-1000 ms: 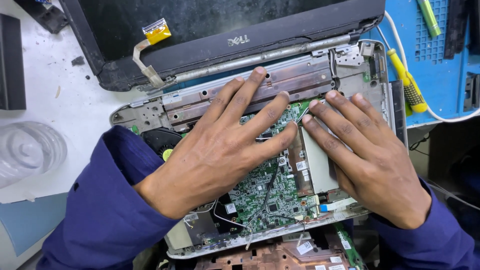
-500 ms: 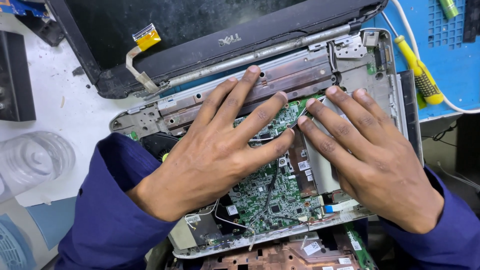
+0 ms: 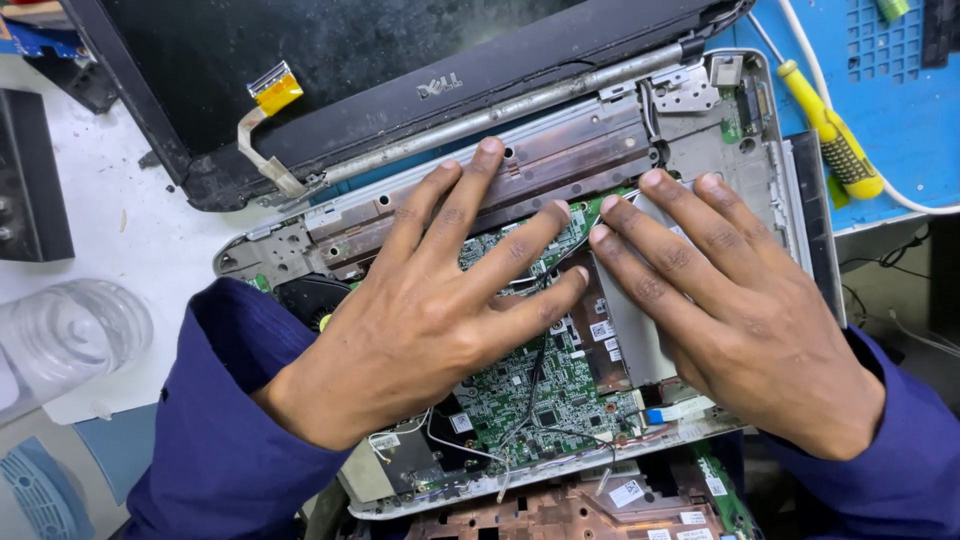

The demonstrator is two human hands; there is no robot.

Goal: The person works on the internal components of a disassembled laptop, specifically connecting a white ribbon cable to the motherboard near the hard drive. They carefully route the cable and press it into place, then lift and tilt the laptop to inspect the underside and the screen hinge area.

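An opened laptop base (image 3: 300, 245) lies in front of me with its green circuit board (image 3: 525, 385) exposed. My left hand (image 3: 430, 310) rests flat on the board, fingers spread toward the metal hinge bar (image 3: 520, 105). Beside it, my right hand (image 3: 735, 310) also lies flat, over a grey metal plate (image 3: 628, 325) on the board's right side. Neither hand holds anything. The black screen lid (image 3: 330, 70) lies folded back beyond the hinge, with a yellow-tipped ribbon cable (image 3: 272, 92) hanging off it. A blue-tipped flat cable (image 3: 672, 411) sticks out near my right wrist.
A yellow-handled screwdriver (image 3: 835, 140) lies on a blue mat (image 3: 890, 100) at the right, next to a white cord (image 3: 915, 205). A clear plastic container (image 3: 65, 335) sits at the left on the white table. A black part (image 3: 30, 185) lies at the far left. Another bare chassis (image 3: 560, 515) lies below.
Both hands stay flat on the laptop's insides with hardly any shift. The view has drifted slightly, so the laptop sits a little lower and to the right in the picture.
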